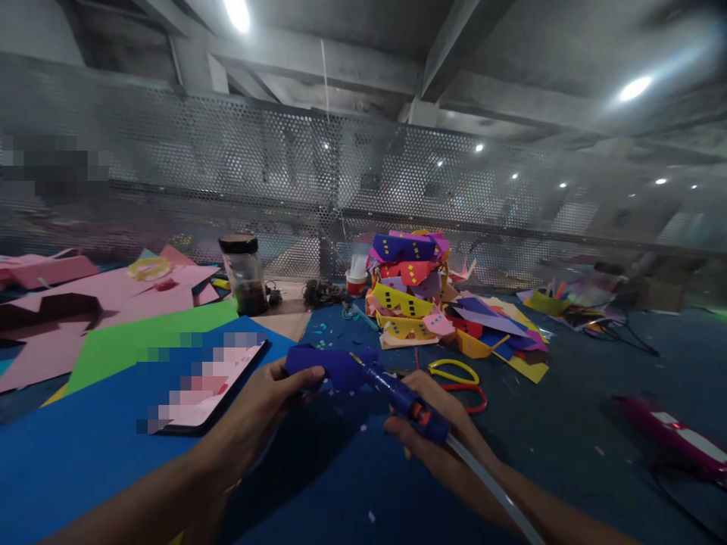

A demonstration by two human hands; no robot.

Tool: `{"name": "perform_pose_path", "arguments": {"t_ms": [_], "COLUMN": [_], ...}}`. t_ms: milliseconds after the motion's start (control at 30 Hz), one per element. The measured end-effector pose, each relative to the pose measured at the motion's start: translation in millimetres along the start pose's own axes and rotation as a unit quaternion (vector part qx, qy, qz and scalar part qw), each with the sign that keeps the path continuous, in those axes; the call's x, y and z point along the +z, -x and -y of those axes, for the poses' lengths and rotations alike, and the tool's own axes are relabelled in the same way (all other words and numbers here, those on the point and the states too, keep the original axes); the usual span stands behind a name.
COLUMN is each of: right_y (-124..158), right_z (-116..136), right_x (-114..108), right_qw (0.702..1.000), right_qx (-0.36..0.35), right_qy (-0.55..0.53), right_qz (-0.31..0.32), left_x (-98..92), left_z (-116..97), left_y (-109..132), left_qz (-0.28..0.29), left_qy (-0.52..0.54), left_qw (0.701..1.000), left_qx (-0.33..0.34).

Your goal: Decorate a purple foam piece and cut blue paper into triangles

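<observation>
My left hand [289, 382] pinches a dark blue cut-out of paper or foam [335, 367] by its left end, above the table. In my right hand [437, 416] is a blue glue gun [400, 395], its tip at the upper right part of the cut-out. Whether the tip touches the surface, I cannot tell. From the back of the gun a clear glue stick [494, 488] runs toward me. Just behind my right hand lie scissors with a yellow and a red handle loop [454, 369].
Colourful decorated paper pieces [406, 291] are piled at the back. Left are coloured sheets [153, 341], a phone [213, 390] and a dark-lidded jar [244, 276]. A magenta device [670, 435] with a cord lies right. Perforated metal panels [273, 166] stand behind the table.
</observation>
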State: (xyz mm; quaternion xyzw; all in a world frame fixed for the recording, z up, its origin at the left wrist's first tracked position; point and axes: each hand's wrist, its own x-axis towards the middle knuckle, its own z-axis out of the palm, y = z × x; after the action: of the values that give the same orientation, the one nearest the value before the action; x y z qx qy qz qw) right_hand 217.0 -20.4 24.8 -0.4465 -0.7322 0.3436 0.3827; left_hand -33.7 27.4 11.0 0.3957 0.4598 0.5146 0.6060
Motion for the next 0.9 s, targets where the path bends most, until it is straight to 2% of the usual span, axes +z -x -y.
{"name": "perform_pose_path", "arguments": {"t_ms": [167,367,600,733,900], "right_y": [3.0,4.4,0.6,0.0,-0.3], "right_z": [-3.7,-7.6,-15.2,-15.8,-14.8], "right_x": [3.7,6.5,3.6,3.7,3.6], "right_qw": [1.0,0.999,0.991,0.993,0.992], "right_qx": [0.006,0.011,-0.087,-0.06,-0.064], "right_qy": [0.023,0.043,0.087,0.099,0.097], "right_qz": [-0.002,-0.029,-0.05,-0.039,-0.048], "left_x": [-3.3,-4.2,-1.2,1.0,1.1], "left_z": [1.3,1.5,-1.1,-2.9,-2.9], "left_y": [-1.2,-2.1,1.2,3.2,4.4], "left_qz": [0.033,0.026,0.029,0.033,0.032], "left_qy": [-0.008,0.011,0.022,0.027,0.018], "left_qw": [0.999,1.0,0.999,0.999,0.999], "left_qx": [0.002,-0.003,-0.004,0.001,-0.011]}}
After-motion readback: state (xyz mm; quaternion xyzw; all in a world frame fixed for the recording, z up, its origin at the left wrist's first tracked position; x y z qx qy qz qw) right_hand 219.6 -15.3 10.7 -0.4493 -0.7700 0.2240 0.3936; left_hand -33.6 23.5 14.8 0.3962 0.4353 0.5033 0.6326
